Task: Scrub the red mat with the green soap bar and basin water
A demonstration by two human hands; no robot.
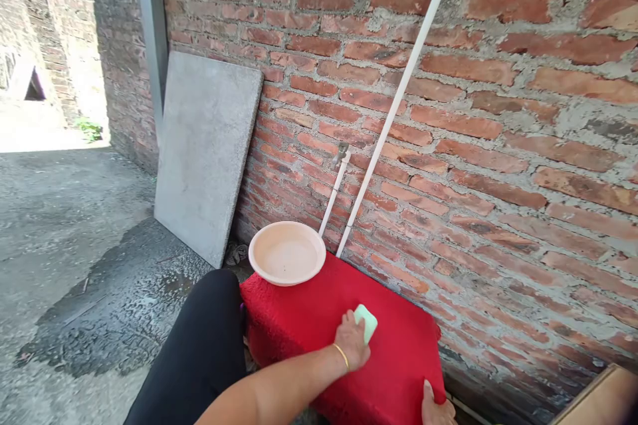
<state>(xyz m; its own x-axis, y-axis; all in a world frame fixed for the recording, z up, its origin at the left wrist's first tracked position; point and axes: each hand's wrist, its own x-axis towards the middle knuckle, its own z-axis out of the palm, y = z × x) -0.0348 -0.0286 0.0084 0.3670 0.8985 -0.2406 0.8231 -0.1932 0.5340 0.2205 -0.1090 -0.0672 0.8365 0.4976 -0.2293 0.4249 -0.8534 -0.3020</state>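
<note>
A red cloth is spread over a low surface against the wall, its front side hanging down in wet-looking dark folds. My left hand, with a gold bangle at the wrist, presses a pale green bar of soap against the top of the cloth. At the cloth's right edge, my right hand grips the fabric, thumb on top; its other fingers are partly hidden. A cream plastic basin stands at the far left end of the cloth, holding what may be water.
A brick wall rises behind, with a long white pipe and a shorter tap pipe. A grey slab leans at the left. Wet concrete floor lies beside my knee. A cardboard box is at lower right.
</note>
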